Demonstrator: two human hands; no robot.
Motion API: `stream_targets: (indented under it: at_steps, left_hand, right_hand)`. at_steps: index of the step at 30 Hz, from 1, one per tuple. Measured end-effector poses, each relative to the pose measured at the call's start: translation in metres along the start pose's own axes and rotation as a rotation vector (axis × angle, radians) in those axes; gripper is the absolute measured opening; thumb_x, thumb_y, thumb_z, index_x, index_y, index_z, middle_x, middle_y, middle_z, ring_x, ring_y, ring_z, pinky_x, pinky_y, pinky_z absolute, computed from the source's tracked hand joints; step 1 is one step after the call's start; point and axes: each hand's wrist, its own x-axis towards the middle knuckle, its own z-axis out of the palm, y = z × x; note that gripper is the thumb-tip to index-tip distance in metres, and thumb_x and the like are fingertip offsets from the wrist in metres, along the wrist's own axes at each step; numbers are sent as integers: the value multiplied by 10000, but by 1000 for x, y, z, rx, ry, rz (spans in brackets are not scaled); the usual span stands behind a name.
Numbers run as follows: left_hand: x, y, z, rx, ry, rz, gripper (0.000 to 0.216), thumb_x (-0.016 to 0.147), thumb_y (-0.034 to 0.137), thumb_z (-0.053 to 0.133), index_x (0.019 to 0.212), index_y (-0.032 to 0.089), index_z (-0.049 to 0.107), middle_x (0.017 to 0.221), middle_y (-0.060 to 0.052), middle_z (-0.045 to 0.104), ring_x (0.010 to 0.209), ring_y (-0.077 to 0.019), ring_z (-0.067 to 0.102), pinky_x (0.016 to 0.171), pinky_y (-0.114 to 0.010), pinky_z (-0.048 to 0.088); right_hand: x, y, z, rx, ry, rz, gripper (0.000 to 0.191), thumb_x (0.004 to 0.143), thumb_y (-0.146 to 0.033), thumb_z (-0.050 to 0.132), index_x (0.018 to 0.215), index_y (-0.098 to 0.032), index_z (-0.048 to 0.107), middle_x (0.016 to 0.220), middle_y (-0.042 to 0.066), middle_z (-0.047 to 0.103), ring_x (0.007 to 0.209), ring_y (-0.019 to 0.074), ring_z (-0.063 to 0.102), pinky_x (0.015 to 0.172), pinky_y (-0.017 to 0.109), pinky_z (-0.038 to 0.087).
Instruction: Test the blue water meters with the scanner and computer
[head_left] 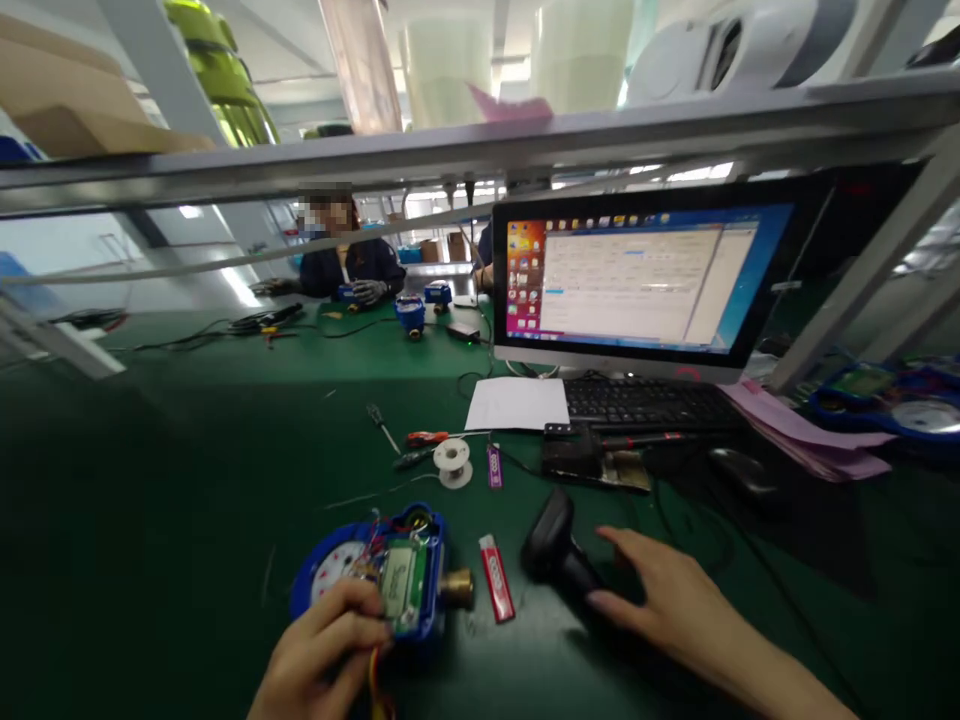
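An opened blue water meter (pixel 438 545) lies on the green bench, its small display board (pixel 403 583), brass pipe end (pixel 457 588) and loose inner wires showing. My left hand (pixel 322 650) is closed at the meter's near edge. Red and yellow wires (pixel 375 685) hang from under its fingertips; exactly how they are gripped is hidden. A black handheld barcode scanner (pixel 555 545) rests to the meter's right. Beside its handle my right hand (pixel 667 590) is open, thumb and index finger apart, the thumb at or just over the handle. Between meter and scanner lies a red-and-white packet (pixel 496 580).
Behind the meter are a solder wire spool (pixel 452 463), screwdrivers (pixel 427 438) and a purple packet (pixel 494 467). A monitor (pixel 637 280), keyboard (pixel 645 402), mouse (pixel 739 470) and pink papers (pixel 814 435) stand right. A shelf (pixel 450 150) crosses above; a co-worker (pixel 349 260) sits opposite.
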Motion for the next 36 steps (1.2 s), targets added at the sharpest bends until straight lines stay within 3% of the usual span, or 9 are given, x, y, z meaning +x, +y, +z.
stream_targets:
  at_steps: [2, 4, 8, 14, 17, 26, 29, 32, 36]
  left_hand:
    - [3, 1, -2, -22, -25, 53, 113, 828, 96, 500, 806, 179, 572, 860, -29, 520, 783, -89, 553, 669, -150, 465]
    - [6, 3, -2, -43, -25, 50, 128, 812, 55, 508, 803, 168, 566, 850, -26, 514, 789, -88, 538, 684, -160, 453]
    - [6, 4, -1, -79, -32, 8, 111, 812, 57, 524, 802, 158, 571, 860, -21, 507, 804, -86, 517, 701, -177, 432]
    - [4, 4, 0, -111, -31, -9, 119, 804, 43, 537, 808, 157, 572, 863, -14, 498, 809, -82, 504, 694, -184, 421]
    - [5, 4, -1, -103, -29, 3, 121, 805, 40, 535, 812, 155, 573, 858, -14, 497, 803, -80, 503, 686, -180, 420]
    - [6, 6, -2, -57, -34, 8, 126, 802, 33, 532, 796, 152, 573, 846, -26, 503, 797, -91, 513, 684, -184, 433]
    - [6, 6, -3, -45, -29, 14, 115, 804, 48, 533, 790, 154, 576, 841, -32, 510, 787, -99, 522, 679, -191, 445]
    - [5, 4, -4, -32, -34, 28, 109, 810, 65, 526, 795, 160, 577, 835, -35, 510, 772, -99, 532, 666, -182, 459]
    - [2, 1, -5, -4, -34, 62, 109, 830, 103, 500, 809, 180, 574, 843, -41, 514, 769, -98, 554, 660, -158, 478]
  right_hand:
    - [-4, -29, 19, -49, -132, 46, 723, 643, -476, 624, 1254, -119, 474, 1147, 140, 556, 977, 253, 575, 846, 377, 478]
    - [-5, -39, 27, -59, -144, 67, 682, 652, -332, 593, 1272, -89, 445, 1162, 155, 543, 976, 261, 577, 846, 380, 474]
    - [-3, -44, 10, 184, -191, -76, 619, 651, -190, 456, 1264, -118, 423, 1039, 85, 595, 867, 161, 585, 772, 268, 475]
    - [-5, -65, -15, 502, -342, -255, 289, 632, -224, 478, 872, -106, 585, 633, 2, 531, 629, 80, 468, 678, 178, 435]
    - [-1, -69, -10, 530, -342, -236, 170, 611, -210, 489, 724, -107, 563, 590, -7, 488, 604, 62, 415, 675, 166, 420]
    - [5, -77, -14, 562, -352, -247, 87, 592, -174, 484, 655, -114, 486, 570, -36, 422, 526, 21, 293, 489, 131, 273]
    - [6, -71, -15, 451, -368, -211, 140, 614, -191, 487, 736, -127, 513, 635, -21, 505, 565, 41, 396, 537, 144, 330]
    - [3, -56, -1, 206, -279, -70, 368, 679, -237, 472, 1033, -156, 529, 879, 33, 592, 762, 126, 546, 703, 236, 432]
    - [-5, -33, 20, 38, -151, 33, 622, 709, -283, 511, 1302, -136, 395, 1201, 131, 497, 1073, 233, 514, 930, 377, 416]
